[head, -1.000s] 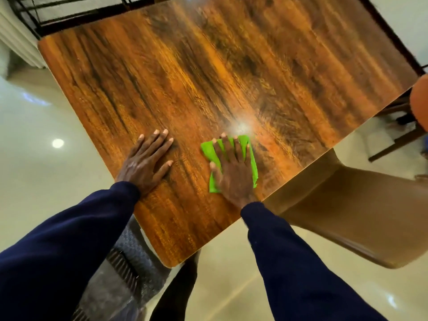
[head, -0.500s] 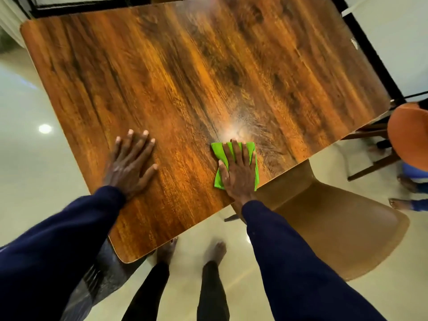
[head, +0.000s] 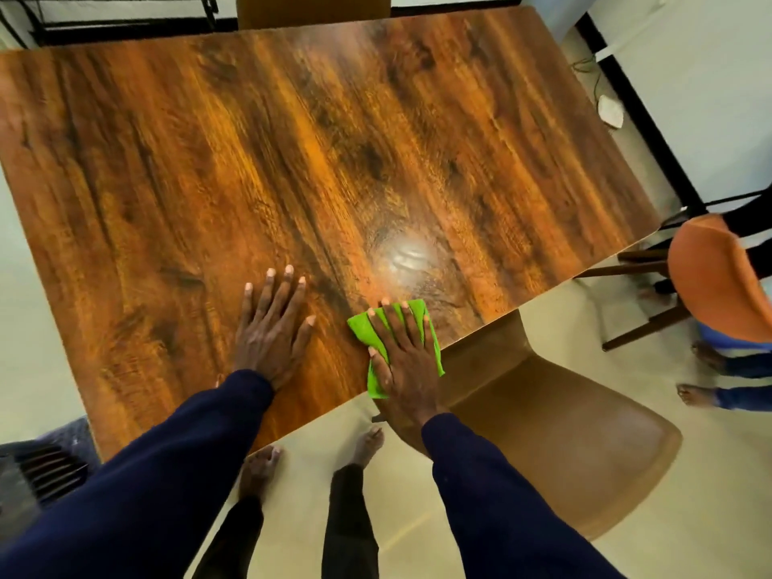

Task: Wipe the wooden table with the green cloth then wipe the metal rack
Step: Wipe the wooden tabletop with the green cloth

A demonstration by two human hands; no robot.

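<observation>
**Flat palm on green cloth at the desk's near edge**

At the far left, a dark grey slatted object [head: 37, 474] is showing low in the corner over pale, glossy floor [head: 25, 328]. Above it, at the top left, the black metal rack [head: 104, 23] is standing beyond the desk's far edge, well apart from both hands.

The wooden desk [head: 209, 181] is filling most of the view, its streaked orange-brown grain running away from the person. The left grip [head: 271, 332] is lying released and flat on the bare wood, fingers straight and spread, holding nothing; a navy sleeve [head: 146, 495] is covering the arm. A brown chair back [head: 313, 10] is peeking over the far edge at the top centre. Further right, a pale patch of glare [head: 407, 254] is shining on the wood just beyond the cloth.

The green cloth [head: 362, 330] is lying flat on the desk near its near edge, the closest corner reaching that edge. The right grip [head: 403, 361] is pressing down on it with straight fingers, palm flat, not clenching it.

Below, two bare feet [head: 259, 465] are standing on the floor. To the right, a tan moulded chair [head: 564, 432] is sitting tucked against the desk. Further right, an orange chair [head: 718, 277] is standing beside another person's bare feet [head: 693, 394], and a small white object [head: 610, 110] is lying on the floor by the wall.
</observation>
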